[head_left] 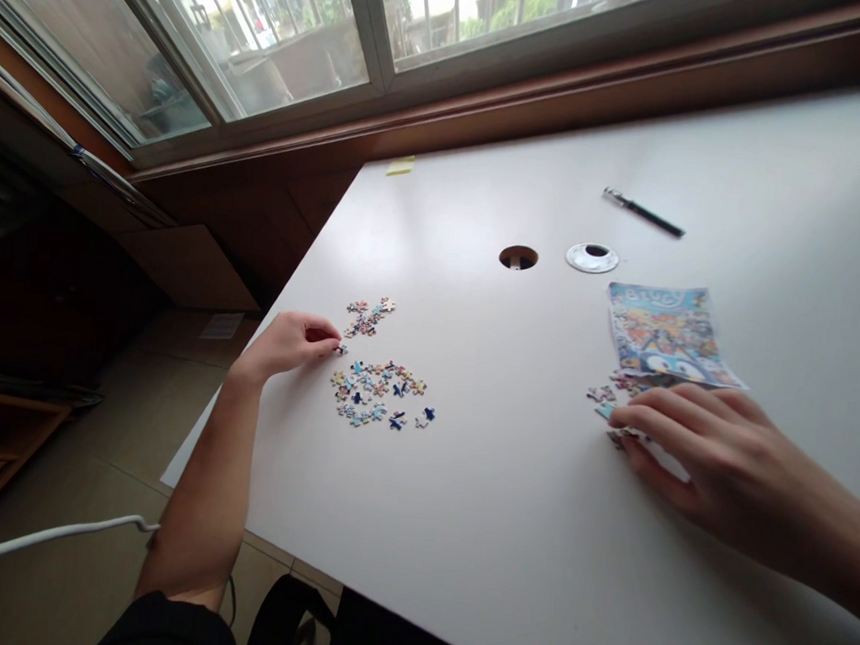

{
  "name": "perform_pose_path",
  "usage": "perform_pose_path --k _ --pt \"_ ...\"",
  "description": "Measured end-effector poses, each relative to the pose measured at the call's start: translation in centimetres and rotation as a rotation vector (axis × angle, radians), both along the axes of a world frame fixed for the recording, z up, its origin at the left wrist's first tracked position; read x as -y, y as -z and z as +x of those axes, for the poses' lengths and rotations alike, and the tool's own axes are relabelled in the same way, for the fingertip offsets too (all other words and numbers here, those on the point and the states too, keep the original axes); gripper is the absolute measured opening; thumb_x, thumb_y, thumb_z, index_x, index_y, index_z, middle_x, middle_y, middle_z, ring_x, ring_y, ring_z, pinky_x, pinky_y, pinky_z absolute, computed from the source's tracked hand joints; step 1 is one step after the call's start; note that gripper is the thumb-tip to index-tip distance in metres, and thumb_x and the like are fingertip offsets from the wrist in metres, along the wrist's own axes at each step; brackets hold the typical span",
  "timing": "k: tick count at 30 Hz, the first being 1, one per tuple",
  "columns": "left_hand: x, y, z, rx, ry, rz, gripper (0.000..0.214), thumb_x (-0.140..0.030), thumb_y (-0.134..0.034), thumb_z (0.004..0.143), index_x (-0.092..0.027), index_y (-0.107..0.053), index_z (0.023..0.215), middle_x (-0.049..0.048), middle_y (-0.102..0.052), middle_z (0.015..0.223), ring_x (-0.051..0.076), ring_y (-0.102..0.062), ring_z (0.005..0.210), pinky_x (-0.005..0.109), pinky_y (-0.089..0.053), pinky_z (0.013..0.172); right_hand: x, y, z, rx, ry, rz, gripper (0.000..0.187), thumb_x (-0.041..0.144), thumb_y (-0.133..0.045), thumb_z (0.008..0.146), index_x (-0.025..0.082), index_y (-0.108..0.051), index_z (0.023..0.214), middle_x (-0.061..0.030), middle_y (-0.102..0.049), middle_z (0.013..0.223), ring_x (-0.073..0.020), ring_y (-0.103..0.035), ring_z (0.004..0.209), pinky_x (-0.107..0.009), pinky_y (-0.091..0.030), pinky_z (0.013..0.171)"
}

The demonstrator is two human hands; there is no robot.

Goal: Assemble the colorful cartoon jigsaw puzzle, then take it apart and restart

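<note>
Left hand (294,345) pinches small pale-and-dark jigsaw piece (342,349); pointing direction, long axis too small to tell. Right hand (715,456) curls over multicoloured pieces (602,394), grip unclear.

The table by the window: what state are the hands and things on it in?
Left hand: fingertips together at a small piece, grip unclear
Right hand: fingers bent over more pieces
Puzzle pieces: scattered in clusters
Picture sheet: spread out, picture up
Pen: lying down
Round hole: uncovered
Ring cover: off, beside the hole
</note>
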State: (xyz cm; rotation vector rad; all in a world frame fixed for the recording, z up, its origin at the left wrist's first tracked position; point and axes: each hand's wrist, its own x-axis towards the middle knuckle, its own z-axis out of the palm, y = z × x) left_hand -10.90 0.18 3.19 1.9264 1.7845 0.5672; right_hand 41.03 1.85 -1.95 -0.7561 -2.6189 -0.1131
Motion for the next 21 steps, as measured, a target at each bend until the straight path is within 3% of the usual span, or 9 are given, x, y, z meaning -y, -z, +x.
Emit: perform_pose_path --k 4,8,11,15,21 --pt "0.4 -0.7 -0.3 -0.074 0.117 -0.162 0.017 -0.040 -0.076 0.079 -0.023 -0.078 0.079 0.0026 -0.074 0.069 0.017 -0.069 0.061 0.021 -0.051 0.051 -0.1 0.0 -0.1 0.006 -0.001 -0.004 0.009 0.022 -0.058 0.094 0.025 -0.060 0.103 -0.0020 -0.068 0.097 -0.0236 -0.064 0.092 -0.038 -0.041 0.083" --pt "0.5 -1.0 0.3 -0.136 0.189 -0.140 0.023 -0.044 -0.077 0.078 -0.023 -0.075 0.073 0.0014 -0.069 0.063 0.015 -0.062 0.056 0.022 -0.045 0.047 -0.1 0.1 0.0 0.011 0.000 -0.009 0.008 0.023 -0.058 0.094 0.025 -0.060 0.102 -0.0021 -0.069 0.098 -0.0237 -0.065 0.092 -0.037 -0.040 0.082" --pt "-0.2 0.0 1.5 -0.156 0.165 0.042 0.021 -0.041 -0.068 0.089 -0.023 -0.078 0.086 0.0035 -0.072 0.079 0.016 -0.064 0.068 0.025 -0.051 0.060 0.0 0.1 -0.1 -0.003 0.003 -0.011 0.007 0.023 -0.057 0.095 0.025 -0.060 0.101 -0.0022 -0.069 0.097 -0.0234 -0.065 0.092 -0.037 -0.040 0.082" --pt "-1.6 2.4 3.0 -0.244 0.170 0.344 0.024 -0.031 -0.063 0.094 -0.030 -0.076 0.114 0.0061 -0.067 0.107 0.021 -0.064 0.095 0.036 -0.054 0.089 0.0 -0.1 -0.1 0.005 0.005 -0.021 0.008 0.022 -0.057 0.095 0.025 -0.059 0.102 -0.0028 -0.069 0.099 -0.0234 -0.065 0.092 -0.037 -0.040 0.083" --pt "-2.4 3.4 3.8 -0.201 0.174 0.406 0.012 -0.024 -0.066 0.092 -0.026 -0.078 0.091 0.0069 -0.064 0.105 0.023 -0.061 0.103 0.041 -0.052 0.096 0.0 -0.1 -0.1 0.015 -0.004 -0.010 0.008 0.023 -0.058 0.095 0.025 -0.059 0.103 -0.0020 -0.068 0.098 -0.0235 -0.064 0.091 -0.037 -0.040 0.081"
